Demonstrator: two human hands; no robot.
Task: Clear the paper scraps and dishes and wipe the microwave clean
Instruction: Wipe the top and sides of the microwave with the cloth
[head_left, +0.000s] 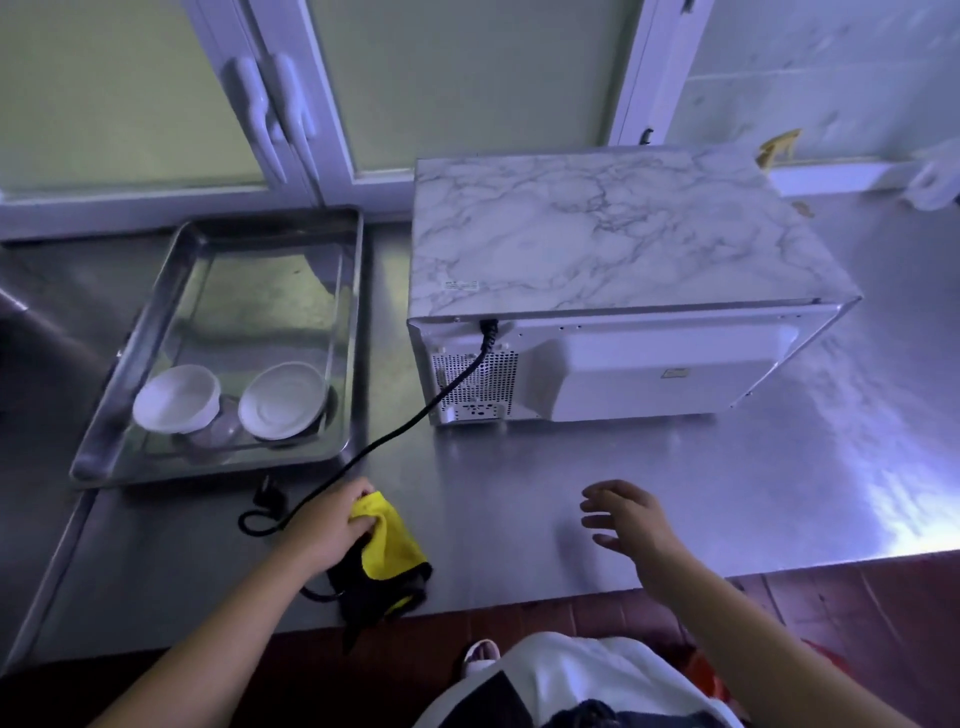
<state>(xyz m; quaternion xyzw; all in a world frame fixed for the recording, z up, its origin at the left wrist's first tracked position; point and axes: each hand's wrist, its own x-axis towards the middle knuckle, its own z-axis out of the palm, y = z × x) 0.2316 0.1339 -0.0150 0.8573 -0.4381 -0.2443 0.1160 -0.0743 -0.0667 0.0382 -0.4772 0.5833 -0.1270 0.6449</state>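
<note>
The microwave (613, 270) stands on the steel counter with its white back panel facing me and a marble-patterned top. Its black power cord (415, 415) runs down to a plug (270, 496) lying on the counter. My left hand (332, 525) grips a yellow and black cloth (387, 556) near the counter's front edge. My right hand (628, 519) hovers over the counter with fingers spread, holding nothing. Two white bowls (176, 397) (284, 397) sit in a steel tray (332, 260) to the left of the microwave.
A steel counter (675, 493) fills the middle. Window frames with handles (270, 109) stand behind the tray. A yellow scrap (776, 148) lies on the sill behind the microwave, and a pale object (935, 176) sits at the far right. Red floor tiles show below the counter edge.
</note>
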